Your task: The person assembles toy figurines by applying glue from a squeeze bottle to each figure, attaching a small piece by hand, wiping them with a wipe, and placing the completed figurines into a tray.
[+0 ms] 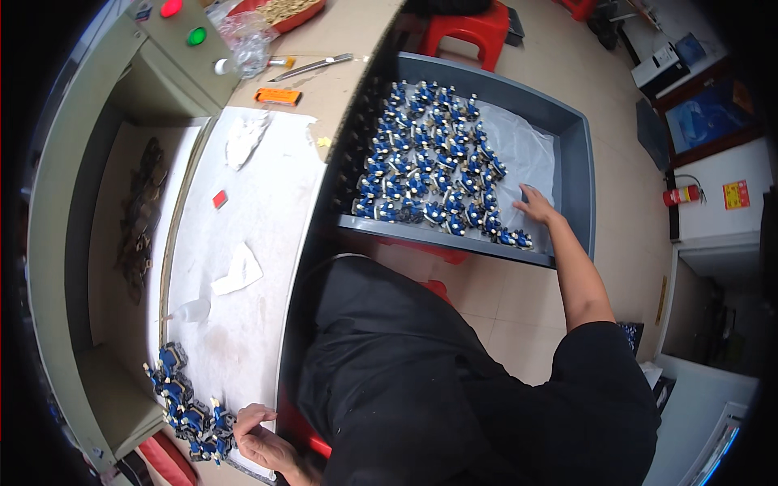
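Observation:
My right hand (535, 206) reaches into a large grey plastic tray (575, 162), fingers spread and nothing visible in them. It hovers over the tray's white lining sheet (519, 134), just right of many small blue figurines (438, 162) with pale tips, which stand in close rows. My left hand (266, 444) is by the near edge of the worktable, its fingers loosely bent and partly apart, with no object seen in it. Right beside its fingers a cluster of similar blue figurines (190, 409) on dark bases stands at the table's corner.
White paper covers the worktable (235, 340), with crumpled tissues (239, 269), a small red piece (220, 198), an orange box (278, 97) and a knife-like tool (312, 67) on it. A grey-green cabinet (97, 243) borders the left. Red stools (466, 36) stand beyond the tray.

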The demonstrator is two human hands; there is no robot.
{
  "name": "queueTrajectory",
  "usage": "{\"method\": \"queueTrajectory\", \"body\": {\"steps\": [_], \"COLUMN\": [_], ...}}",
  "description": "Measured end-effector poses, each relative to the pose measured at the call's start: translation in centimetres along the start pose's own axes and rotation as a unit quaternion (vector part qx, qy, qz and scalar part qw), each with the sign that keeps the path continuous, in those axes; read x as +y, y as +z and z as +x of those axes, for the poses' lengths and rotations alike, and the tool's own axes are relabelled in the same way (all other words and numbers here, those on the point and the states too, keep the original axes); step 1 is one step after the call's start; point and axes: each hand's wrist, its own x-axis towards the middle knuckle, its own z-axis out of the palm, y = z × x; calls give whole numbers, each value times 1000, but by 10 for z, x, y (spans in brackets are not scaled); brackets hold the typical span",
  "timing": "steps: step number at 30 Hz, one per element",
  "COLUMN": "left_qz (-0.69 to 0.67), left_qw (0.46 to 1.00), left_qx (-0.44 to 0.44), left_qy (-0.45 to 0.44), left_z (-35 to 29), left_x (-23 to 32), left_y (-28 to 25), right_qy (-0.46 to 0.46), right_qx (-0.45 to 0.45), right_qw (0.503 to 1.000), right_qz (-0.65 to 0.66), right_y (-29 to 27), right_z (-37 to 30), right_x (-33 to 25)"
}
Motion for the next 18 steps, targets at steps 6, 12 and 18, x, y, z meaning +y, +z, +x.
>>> {"method": "queueTrajectory", "body": {"steps": [6,12,18], "left_qz": [93,79,316], "left_qw": [989,985,904], "left_qx": [93,114,284], "left_qy": [-64,104,39], "left_z": [-22,-11,-22], "left_x": [9,15,29], "left_y": [-36,-69,-129], "right_qy": [-47,-38,-248], "right_qx": [72,2,194], "right_qw": [991,996,939], "right_qz": [-101,-82,136], "right_y": [43,5,-66], "right_z": [20,41,-4], "right_x": [15,47,-176]}}
